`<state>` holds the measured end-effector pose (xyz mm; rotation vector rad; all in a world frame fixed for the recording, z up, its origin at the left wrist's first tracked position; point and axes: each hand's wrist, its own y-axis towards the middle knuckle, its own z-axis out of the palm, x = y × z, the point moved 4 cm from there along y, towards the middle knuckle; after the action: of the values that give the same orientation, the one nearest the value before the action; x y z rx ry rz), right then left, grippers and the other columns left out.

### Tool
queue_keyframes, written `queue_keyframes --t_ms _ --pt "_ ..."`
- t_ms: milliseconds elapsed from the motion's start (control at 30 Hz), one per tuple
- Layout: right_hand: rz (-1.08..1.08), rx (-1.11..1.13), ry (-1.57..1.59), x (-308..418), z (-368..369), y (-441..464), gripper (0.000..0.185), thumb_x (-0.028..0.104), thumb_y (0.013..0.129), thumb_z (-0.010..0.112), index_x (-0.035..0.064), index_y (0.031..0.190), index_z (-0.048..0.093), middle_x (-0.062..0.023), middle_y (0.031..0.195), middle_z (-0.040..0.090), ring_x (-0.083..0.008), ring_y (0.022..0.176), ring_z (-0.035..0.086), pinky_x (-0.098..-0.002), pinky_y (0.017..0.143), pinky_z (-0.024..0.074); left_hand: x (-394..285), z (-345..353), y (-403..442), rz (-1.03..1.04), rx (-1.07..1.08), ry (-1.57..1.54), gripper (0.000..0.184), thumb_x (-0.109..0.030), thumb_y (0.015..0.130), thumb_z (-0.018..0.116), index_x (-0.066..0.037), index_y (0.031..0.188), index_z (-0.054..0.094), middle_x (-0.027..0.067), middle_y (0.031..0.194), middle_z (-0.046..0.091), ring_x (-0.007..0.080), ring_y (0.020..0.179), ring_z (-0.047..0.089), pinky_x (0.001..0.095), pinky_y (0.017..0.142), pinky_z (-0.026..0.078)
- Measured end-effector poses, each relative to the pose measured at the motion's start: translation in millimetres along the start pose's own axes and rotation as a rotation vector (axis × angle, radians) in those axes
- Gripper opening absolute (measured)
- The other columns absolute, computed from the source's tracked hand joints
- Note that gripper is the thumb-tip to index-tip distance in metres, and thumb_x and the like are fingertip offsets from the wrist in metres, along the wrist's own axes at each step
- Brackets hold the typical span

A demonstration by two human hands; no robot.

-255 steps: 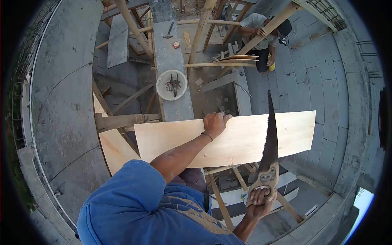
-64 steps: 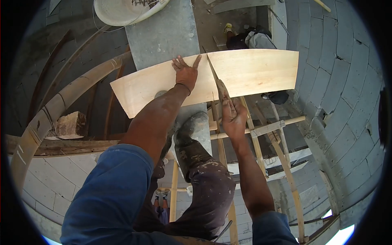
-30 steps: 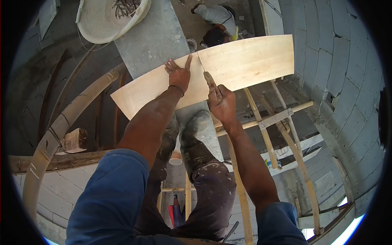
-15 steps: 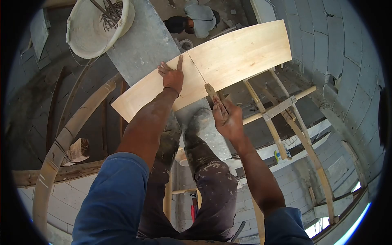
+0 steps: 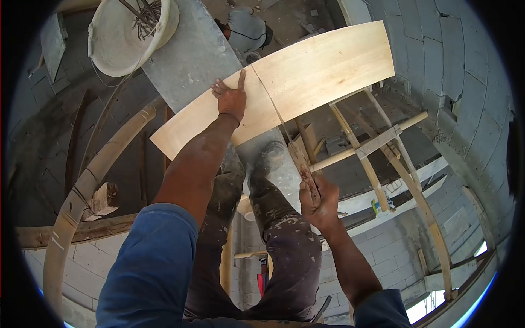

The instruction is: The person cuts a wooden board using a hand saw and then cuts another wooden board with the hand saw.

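A pale wooden board (image 5: pixel 328 65) with a curved far edge lies across a grey plank. Pressing on its left part is my left hand (image 5: pixel 232 101), fingers spread and the index finger stretched toward the far edge. A thin dark cut line crosses the board just right of that hand. My right hand (image 5: pixel 321 201) is wrapped round the worn wooden handle of a handsaw (image 5: pixel 299 159), near my right knee. The saw's narrow blade runs from the handle to the board's near edge, in line with the cut.
A white bucket (image 5: pixel 104 44) holding thin rods stands on the grey plank (image 5: pixel 191 60) at upper left. Curved timber (image 5: pixel 104 156) is on the left, and a wooden frame (image 5: pixel 377 143) on the right. Below, another person (image 5: pixel 246 28) bends over. Block walls surround the space.
My right hand has drawn the saw back toward my body and slightly right, baring blade. The board's right end has shifted slightly up and right. The person below has moved left.
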<state>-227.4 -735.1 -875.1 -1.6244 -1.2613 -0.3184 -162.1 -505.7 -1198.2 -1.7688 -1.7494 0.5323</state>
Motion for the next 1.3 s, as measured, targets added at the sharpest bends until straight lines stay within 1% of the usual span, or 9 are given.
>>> queue_keyframes --t_ms 67,133,233,467,533,733,933,1000,1300 --pt "0.020 -0.013 -0.015 1.1 -2.6 4.3 0.016 0.010 0.096 0.066 -0.0021 0.087 0.061 -0.0132 0.068 0.061 -0.0120 0.061 0.057 -0.0341 0.055 0.0469 1.8 3.5 -1.6 -0.020 -0.028 0.037 0.128 -0.044 0.083 0.085 -0.026 0.169 -0.008 0.0536 0.148 0.033 0.0705 0.132 0.044 0.0641 0.112 0.043" --pt "0.051 -0.041 -0.031 -8.0 -3.3 21.1 0.016 0.010 0.096 0.065 -0.0022 0.087 0.061 -0.0111 0.068 0.061 -0.0106 0.061 0.056 -0.0337 0.054 0.0457 -0.7 -8.8 -5.1 -0.009 -0.004 -0.008 0.083 -0.014 0.106 0.048 -0.027 0.169 -0.004 0.0531 0.149 0.032 0.0715 0.132 0.042 0.0675 0.111 0.041" --pt "0.004 -0.239 -0.030 -30.5 -20.0 71.8 0.020 0.012 0.094 0.068 -0.0030 0.084 0.059 -0.0153 0.061 0.056 -0.0149 0.052 0.052 -0.0366 0.052 0.0450 -0.3 -4.5 -1.3 -0.006 0.008 -0.020 0.082 -0.015 0.107 0.047 -0.027 0.169 -0.005 0.0531 0.149 0.032 0.0717 0.132 0.042 0.0677 0.111 0.041" --pt "0.077 0.018 -0.028 -18.6 -29.0 -12.7 0.017 0.011 0.095 0.067 -0.0016 0.085 0.060 -0.0117 0.064 0.059 -0.0150 0.053 0.057 -0.0349 0.051 0.0449 -4.4 -1.3 -3.6 -0.030 -0.018 -0.002 0.098 -0.027 0.101 0.063 -0.028 0.169 -0.007 0.0525 0.151 0.031 0.0711 0.134 0.040 0.0675 0.113 0.039" --pt "0.009 -0.038 0.013 -4.3 -15.6 -24.3 0.014 0.010 0.094 0.067 -0.0015 0.088 0.061 -0.0112 0.063 0.059 -0.0167 0.052 0.058 -0.0347 0.051 0.0459 -1.3 -2.7 -1.2 -0.025 0.023 -0.011 0.131 -0.043 0.081 0.087 -0.026 0.168 -0.010 0.0542 0.149 0.030 0.0701 0.133 0.042 0.0643 0.113 0.041" --pt "-0.026 -0.139 0.149 -4.6 21.5 16.9 0.009 0.005 0.092 0.066 -0.0025 0.092 0.061 -0.0125 0.064 0.062 -0.0240 0.051 0.062 -0.0342 0.052 0.0481 0.7 -22.1 -9.5 0.005 0.081 -0.050 0.132 -0.044 0.082 0.087 -0.026 0.168 -0.012 0.0540 0.150 0.029 0.0692 0.136 0.040 0.0639 0.113 0.042" --pt "-0.118 -0.125 0.165 -18.1 50.0 45.2 0.016 0.008 0.096 0.066 -0.0011 0.085 0.058 -0.0084 0.060 0.054 -0.0112 0.053 0.049 -0.0330 0.049 0.0403 2.0 -23.8 -8.7 0.023 0.119 -0.045 0.132 -0.047 0.083 0.086 -0.025 0.168 -0.012 0.0542 0.150 0.028 0.0693 0.136 0.040 0.0627 0.113 0.042" --pt "-0.068 -0.071 0.122 -14.2 47.6 43.0 0.011 0.005 0.091 0.067 -0.0033 0.092 0.061 -0.0193 0.068 0.066 -0.0319 0.057 0.070 -0.0381 0.054 0.0515 2.1 -23.4 -11.4 0.025 0.119 -0.038 0.132 -0.047 0.083 0.086 -0.025 0.168 -0.012 0.0541 0.150 0.028 0.0694 0.136 0.040 0.0626 0.113 0.043" --pt "-0.033 -0.058 0.035 1.3 33.6 62.1 0.016 0.010 0.090 0.068 -0.0048 0.090 0.062 -0.0227 0.068 0.066 -0.0401 0.062 0.070 -0.0429 0.058 0.0548 3.2 -25.6 -7.2 0.019 0.114 -0.067 0.124 -0.042 0.085 0.084 -0.027 0.169 -0.007 0.0525 0.151 0.029 0.0704 0.136 0.039 0.0660 0.114 0.040"
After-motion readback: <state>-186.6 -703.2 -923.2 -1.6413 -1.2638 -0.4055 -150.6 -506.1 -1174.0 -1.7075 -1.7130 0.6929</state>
